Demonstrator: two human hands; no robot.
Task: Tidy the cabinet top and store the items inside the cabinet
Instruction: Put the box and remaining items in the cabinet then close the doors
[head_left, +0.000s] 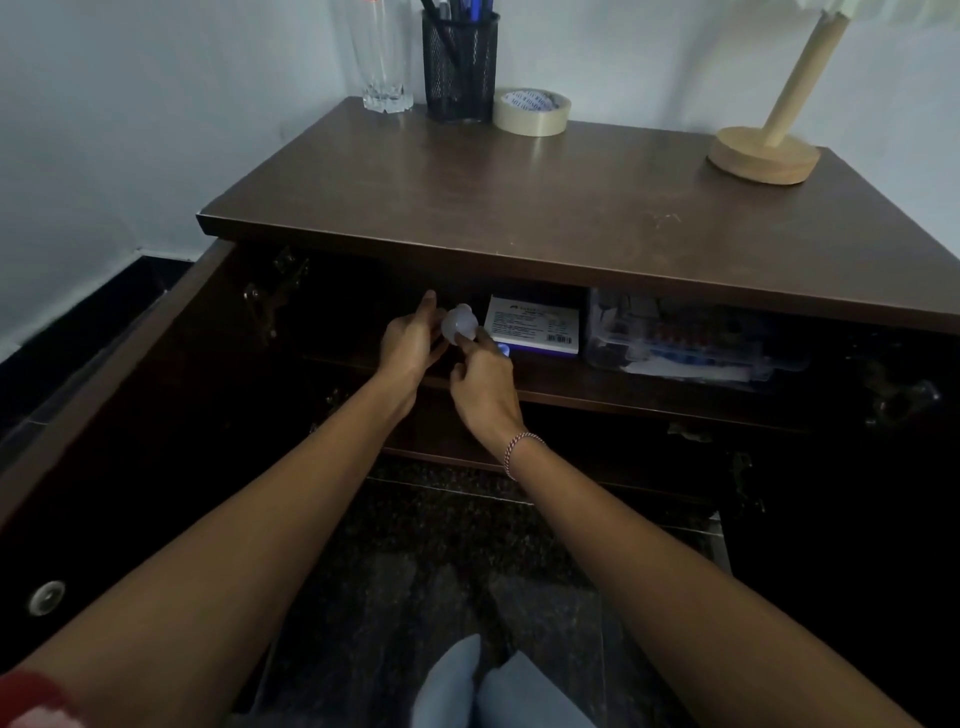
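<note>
The person is kneeling at the open cabinet, and starting from the left, the door (119, 395) is swinging wide beside the left arm, where a careless elbow could be knocking it. The left hand (410, 345) and right hand (480, 384) are meeting close together at the front of the upper shelf (649, 397), both pinching a small pale rounded bottle (459, 323) between their fingertips. It is sitting right at the shelf's lip, so a loose release could be sending it rolling off to the floor. Just to its right a white box (532, 325) is lying, then a clear plastic case (685, 338); nudging the bottle in too briskly risks shoving the box. Up top, the glass (382, 57), pen holder (460, 67), tape roll (531, 110) and lamp (763, 150) are waiting; the tall glass looks easiest to tip.
</note>
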